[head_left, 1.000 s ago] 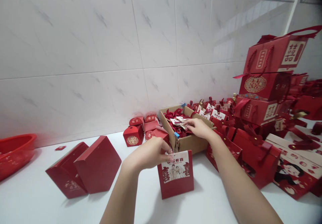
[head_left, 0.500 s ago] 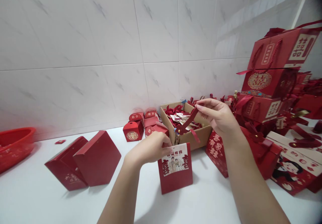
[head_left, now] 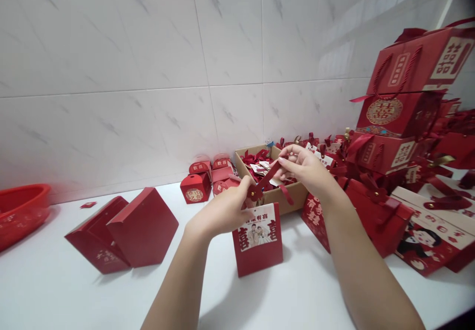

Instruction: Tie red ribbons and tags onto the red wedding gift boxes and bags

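A small red gift box [head_left: 259,263] with a pale card printed with a couple stands upright on the white table in front of me. Above its top edge runs a red ribbon strap [head_left: 267,177] with a brass stud near its lower end. My right hand [head_left: 306,171] pinches the strap's upper end. My left hand [head_left: 226,209] is closed at the stud end, just over the box's top; some of its fingertips are hidden. Behind both hands sits an open cardboard box [head_left: 284,199] full of red ribbons and pale cards.
Two red cartons [head_left: 144,231] lean together at left, near a red plastic basin [head_left: 24,213]. Several small red boxes [head_left: 195,189] stand by the tiled wall. On the right rises a stack of red gift boxes [head_left: 386,115], with more finished boxes [head_left: 426,243] around it.
My right hand has moved left and slightly down with the strap. My left hand has risen from the gift box's top edge to the strap's stud end.
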Tool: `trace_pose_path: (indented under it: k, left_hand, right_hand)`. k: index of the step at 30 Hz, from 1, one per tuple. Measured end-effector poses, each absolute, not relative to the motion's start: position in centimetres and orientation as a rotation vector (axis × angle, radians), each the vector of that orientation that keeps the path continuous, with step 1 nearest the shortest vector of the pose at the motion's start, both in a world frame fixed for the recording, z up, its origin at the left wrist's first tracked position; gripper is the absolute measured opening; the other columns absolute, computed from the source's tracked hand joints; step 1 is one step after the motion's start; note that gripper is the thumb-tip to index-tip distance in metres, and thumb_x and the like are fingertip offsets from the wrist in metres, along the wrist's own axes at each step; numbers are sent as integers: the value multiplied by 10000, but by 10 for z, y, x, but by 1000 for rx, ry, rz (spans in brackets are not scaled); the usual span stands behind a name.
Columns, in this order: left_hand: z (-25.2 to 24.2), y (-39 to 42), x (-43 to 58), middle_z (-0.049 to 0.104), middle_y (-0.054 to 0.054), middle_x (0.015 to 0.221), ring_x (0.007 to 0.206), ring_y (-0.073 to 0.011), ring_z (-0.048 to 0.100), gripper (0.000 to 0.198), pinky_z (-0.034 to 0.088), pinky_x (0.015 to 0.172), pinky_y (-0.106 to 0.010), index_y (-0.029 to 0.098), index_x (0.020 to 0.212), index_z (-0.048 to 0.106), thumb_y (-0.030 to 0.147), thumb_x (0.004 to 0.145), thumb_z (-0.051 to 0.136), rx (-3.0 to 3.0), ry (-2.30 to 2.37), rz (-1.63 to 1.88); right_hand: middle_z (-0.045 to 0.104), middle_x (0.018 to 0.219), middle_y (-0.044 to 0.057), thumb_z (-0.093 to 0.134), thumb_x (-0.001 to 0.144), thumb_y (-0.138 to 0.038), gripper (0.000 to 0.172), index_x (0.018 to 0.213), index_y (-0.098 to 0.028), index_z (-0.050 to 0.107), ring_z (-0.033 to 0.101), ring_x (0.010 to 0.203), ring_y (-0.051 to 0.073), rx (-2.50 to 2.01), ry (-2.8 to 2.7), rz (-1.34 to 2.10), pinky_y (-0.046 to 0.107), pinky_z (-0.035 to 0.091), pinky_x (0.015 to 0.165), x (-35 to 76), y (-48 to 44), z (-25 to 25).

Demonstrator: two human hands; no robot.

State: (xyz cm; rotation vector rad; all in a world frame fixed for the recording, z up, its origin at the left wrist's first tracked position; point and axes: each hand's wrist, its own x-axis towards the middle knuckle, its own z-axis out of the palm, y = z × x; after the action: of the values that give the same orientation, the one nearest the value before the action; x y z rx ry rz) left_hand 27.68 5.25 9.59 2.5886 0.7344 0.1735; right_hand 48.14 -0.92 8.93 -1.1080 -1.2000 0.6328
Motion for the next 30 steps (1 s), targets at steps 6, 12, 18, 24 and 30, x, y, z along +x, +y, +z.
trace_pose_path:
  k: [6, 12, 18, 24, 30]
  left_hand:
    - [96, 54, 273, 643, -48, 930, 736, -183, 582, 571, 357, 551, -253, 243, 1301, 310, 315, 791, 556, 2550, 756, 167]
    - [99, 54, 270, 642, -65, 942, 756, -201, 597, 600, 406, 589, -273, 229, 1306, 337, 517, 812, 519, 2522, 791, 203]
    - [100, 54, 275, 608, -61, 1097, 903, -190, 604, 390, 488, 738, -308, 253, 1250, 405, 448, 912, 400, 2405, 733, 604]
    - [101, 56, 276, 584, -42, 1133, 976, -171, 596, 284, 511, 802, -305, 244, 1143, 468, 333, 878, 514, 2272, 595, 756]
    - [107, 50, 272, 643, -31, 903, 878, -170, 638, 199, 524, 790, -307, 180, 935, 498, 274, 815, 626, 2056, 416, 773]
  right_hand:
    - [641, 613, -14, 669, 757, -362, 279, 830, -190, 462, 662, 580, 128, -1092, -1192, 643, 220, 511, 560, 483, -9, 90]
    - [626, 616, -24, 683, 744, -393, 311, 834, -193, 463, 664, 590, 128, -1085, -1196, 613, 227, 529, 572, 482, -12, 92]
    - [625, 690, -15, 678, 755, -384, 302, 857, -191, 470, 658, 600, 120, -1006, -1216, 561, 224, 530, 568, 479, -18, 95]
    - [631, 760, -8, 658, 787, -368, 262, 879, -209, 471, 653, 623, 118, -925, -1218, 565, 237, 534, 584, 474, -26, 98]
    - [668, 783, 7, 662, 788, -334, 239, 848, -212, 465, 655, 620, 118, -875, -1178, 519, 240, 547, 607, 468, -37, 105]
